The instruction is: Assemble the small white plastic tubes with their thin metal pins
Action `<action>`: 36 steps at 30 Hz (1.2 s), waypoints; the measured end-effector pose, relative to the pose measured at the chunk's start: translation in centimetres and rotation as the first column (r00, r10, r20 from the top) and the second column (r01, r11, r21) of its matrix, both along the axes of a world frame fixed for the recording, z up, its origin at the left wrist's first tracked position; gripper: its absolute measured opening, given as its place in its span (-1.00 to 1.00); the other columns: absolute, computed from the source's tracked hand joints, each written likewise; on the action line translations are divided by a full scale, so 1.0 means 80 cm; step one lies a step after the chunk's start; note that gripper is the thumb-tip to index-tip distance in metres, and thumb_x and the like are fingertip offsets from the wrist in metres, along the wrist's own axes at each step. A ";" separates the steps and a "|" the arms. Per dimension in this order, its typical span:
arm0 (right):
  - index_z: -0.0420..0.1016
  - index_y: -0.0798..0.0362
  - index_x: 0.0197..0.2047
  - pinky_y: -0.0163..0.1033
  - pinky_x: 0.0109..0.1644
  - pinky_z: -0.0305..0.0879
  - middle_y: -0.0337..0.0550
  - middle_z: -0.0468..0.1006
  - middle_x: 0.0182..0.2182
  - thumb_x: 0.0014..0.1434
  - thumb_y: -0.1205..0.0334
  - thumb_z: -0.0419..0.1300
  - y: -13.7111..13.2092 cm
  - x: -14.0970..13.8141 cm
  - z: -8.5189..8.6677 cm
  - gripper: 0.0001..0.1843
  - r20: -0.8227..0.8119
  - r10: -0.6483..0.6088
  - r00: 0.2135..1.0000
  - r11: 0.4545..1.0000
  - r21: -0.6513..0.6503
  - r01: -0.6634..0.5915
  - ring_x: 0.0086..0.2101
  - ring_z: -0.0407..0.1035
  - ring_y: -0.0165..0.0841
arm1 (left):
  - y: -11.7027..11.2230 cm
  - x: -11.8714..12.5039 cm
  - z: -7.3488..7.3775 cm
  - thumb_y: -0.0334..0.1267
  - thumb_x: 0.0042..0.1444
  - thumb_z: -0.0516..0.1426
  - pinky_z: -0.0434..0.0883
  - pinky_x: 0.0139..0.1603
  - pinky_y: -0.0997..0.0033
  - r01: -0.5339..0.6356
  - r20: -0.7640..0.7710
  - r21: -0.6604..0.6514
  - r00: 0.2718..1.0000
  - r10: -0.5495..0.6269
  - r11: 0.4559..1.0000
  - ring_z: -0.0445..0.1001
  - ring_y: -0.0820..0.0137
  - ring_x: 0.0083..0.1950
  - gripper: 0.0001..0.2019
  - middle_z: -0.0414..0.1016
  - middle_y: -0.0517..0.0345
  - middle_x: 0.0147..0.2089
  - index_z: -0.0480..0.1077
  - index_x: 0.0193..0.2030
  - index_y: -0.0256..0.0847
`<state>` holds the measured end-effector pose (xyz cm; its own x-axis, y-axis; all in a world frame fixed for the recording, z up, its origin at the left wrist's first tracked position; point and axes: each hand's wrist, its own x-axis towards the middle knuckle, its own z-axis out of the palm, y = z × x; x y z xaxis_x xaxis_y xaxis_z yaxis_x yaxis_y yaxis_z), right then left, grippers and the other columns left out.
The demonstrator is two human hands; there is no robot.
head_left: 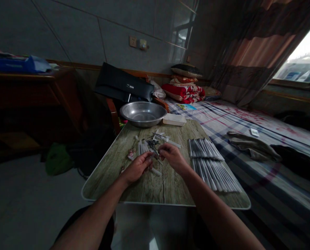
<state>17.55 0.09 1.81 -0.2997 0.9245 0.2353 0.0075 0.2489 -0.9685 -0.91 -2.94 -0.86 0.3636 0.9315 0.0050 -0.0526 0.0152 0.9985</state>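
Both hands work over a small wood-patterned table [155, 187]. My left hand [137, 167] and my right hand [172, 155] are closed in pinches that meet on a thin white stick-like piece [152, 155]. Just beyond the fingers lies a loose pile of similar white and dark small parts [155, 140]. One more white piece [156, 171] rests between my wrists. To the right of my right hand, a long row of slim white and grey sticks [210, 163] lies side by side on the table.
A metal basin [143, 113] and a white shallow tray [174, 119] stand at the table's far edge. A bed [248, 132] with folded blankets [184, 91] runs along the right. A dark bag [123, 85] on a chair and a wooden desk [27, 90] stand at the left.
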 end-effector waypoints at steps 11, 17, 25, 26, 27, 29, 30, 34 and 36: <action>0.47 0.10 -0.37 -0.38 -0.49 0.16 -0.32 0.36 -0.60 0.05 0.19 0.18 -0.012 0.010 -0.009 -0.85 0.024 -0.022 0.999 0.999 -0.029 0.023 -0.58 0.21 -0.51 | 0.001 0.009 -0.001 -0.12 0.21 0.05 0.32 -0.12 0.38 0.081 -0.221 0.188 0.975 -0.039 0.979 0.37 0.37 -0.23 -0.63 0.45 0.12 -0.19 0.36 0.11 -0.21; 0.45 0.07 -0.38 -0.37 -0.48 0.20 -0.30 0.38 -0.60 0.03 0.15 0.20 -0.016 0.011 -0.012 -0.84 0.031 -0.095 0.995 0.994 -0.048 0.097 -0.56 0.25 -0.48 | -0.002 0.012 0.004 -0.13 0.20 0.05 0.33 -0.10 0.36 0.099 -0.223 0.228 0.974 -0.047 0.969 0.40 0.33 -0.20 -0.66 0.47 0.15 -0.27 0.41 0.07 -0.17; 0.48 0.09 -0.39 -0.38 -0.50 0.19 -0.31 0.36 -0.61 0.04 0.19 0.19 -0.015 0.013 -0.015 -0.86 0.106 -0.100 0.989 0.994 -0.032 0.104 -0.59 0.23 -0.49 | -0.001 0.015 0.006 -0.17 0.21 0.02 0.33 -0.13 0.38 0.087 -0.315 0.284 0.949 0.007 0.955 0.43 0.32 -0.20 -0.66 0.46 0.17 -0.34 0.41 0.08 -0.16; 0.49 0.09 -0.38 -0.38 -0.50 0.19 -0.31 0.36 -0.61 0.04 0.20 0.18 -0.015 0.014 -0.017 -0.86 0.124 -0.099 0.987 0.994 -0.026 0.103 -0.58 0.23 -0.50 | -0.001 0.016 0.006 -0.17 0.22 0.02 0.33 -0.15 0.39 0.088 -0.326 0.286 0.945 0.011 0.954 0.43 0.33 -0.22 -0.66 0.47 0.16 -0.33 0.40 0.08 -0.17; 0.50 0.10 -0.37 -0.38 -0.49 0.20 -0.31 0.37 -0.59 0.05 0.21 0.18 -0.014 0.015 -0.018 -0.86 0.137 -0.090 0.986 0.995 -0.024 0.094 -0.57 0.24 -0.50 | -0.001 0.016 0.007 -0.17 0.22 0.01 0.33 -0.17 0.39 0.088 -0.340 0.288 0.940 0.016 0.954 0.43 0.34 -0.25 -0.65 0.47 0.16 -0.32 0.40 0.09 -0.18; 0.51 0.10 -0.32 -0.37 -0.45 0.22 -0.29 0.40 -0.55 0.03 0.25 0.18 -0.014 0.018 -0.018 -0.86 0.153 -0.051 0.987 0.998 -0.035 0.057 -0.55 0.27 -0.49 | -0.001 0.016 0.008 -0.18 0.22 0.01 0.33 -0.19 0.40 0.085 -0.382 0.302 0.923 0.039 0.950 0.44 0.34 -0.27 -0.64 0.49 0.15 -0.31 0.39 0.10 -0.19; 0.51 0.10 -0.29 -0.37 -0.43 0.24 -0.29 0.42 -0.54 0.01 0.28 0.19 -0.014 0.019 -0.018 -0.84 0.162 -0.034 0.986 0.998 -0.046 0.042 -0.54 0.28 -0.49 | -0.001 0.016 0.008 -0.19 0.21 0.01 0.33 -0.18 0.39 0.084 -0.408 0.314 0.912 0.055 0.946 0.44 0.33 -0.27 -0.64 0.51 0.15 -0.30 0.40 0.10 -0.19; 0.50 0.11 -0.31 -0.36 -0.41 0.22 -0.27 0.43 -0.53 0.04 0.31 0.16 -0.019 0.024 -0.009 -0.86 0.282 -0.030 0.959 0.999 -0.027 0.039 -0.52 0.29 -0.47 | -0.003 0.017 0.011 -0.22 0.21 0.02 0.34 -0.08 0.33 0.088 -0.474 0.364 0.874 0.104 0.927 0.49 0.28 -0.19 -0.67 0.57 0.09 -0.22 0.45 0.06 -0.17; 0.47 0.11 -0.42 -0.36 -0.41 0.17 -0.27 0.39 -0.57 0.10 0.25 0.14 -0.021 0.025 -0.005 -0.85 0.403 -0.091 0.911 0.995 0.072 0.067 -0.52 0.26 -0.46 | -0.005 0.019 0.012 -0.23 0.20 0.03 0.34 -0.01 0.30 0.084 -0.473 0.394 0.872 0.123 0.915 0.50 0.25 -0.11 -0.68 0.59 0.06 -0.14 0.47 0.04 -0.15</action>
<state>19.54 -1.61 1.38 -0.3065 0.9382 0.1607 0.4180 0.2843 -0.8628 0.61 -3.31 0.07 0.3982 0.8956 0.1986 0.4360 -0.3752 0.8180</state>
